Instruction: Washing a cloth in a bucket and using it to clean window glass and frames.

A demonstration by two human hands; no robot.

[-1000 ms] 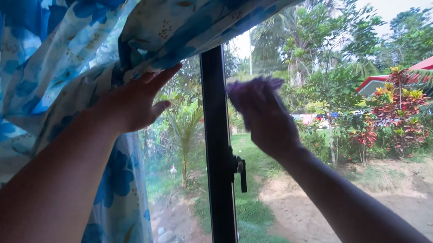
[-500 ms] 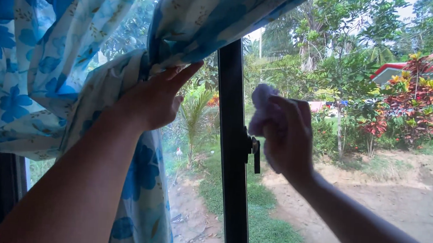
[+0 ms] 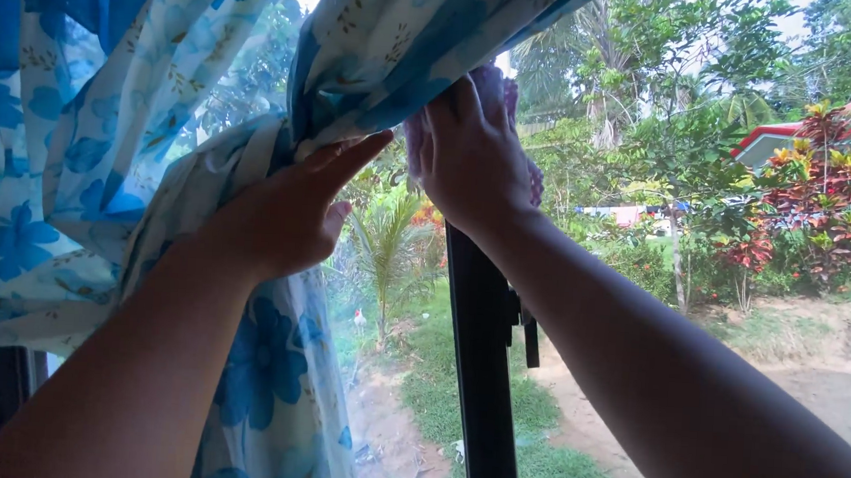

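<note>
Left hand (image 3: 284, 216): fingers flat and together, pinning the blue floral curtain (image 3: 137, 133) up and left, off the glass.
Right hand (image 3: 470, 148): fingers closed over a purple cloth (image 3: 509, 95), pressed high on the black window frame (image 3: 481, 370), just below the curtain's edge.
Advice: keep the curtain bunched well aside; wipe with firm, overlapping strokes.

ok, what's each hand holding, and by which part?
Left hand pushes the blue floral curtain aside at a gathered fold. Right hand presses a bunched purple cloth against the dark window frame.
</note>
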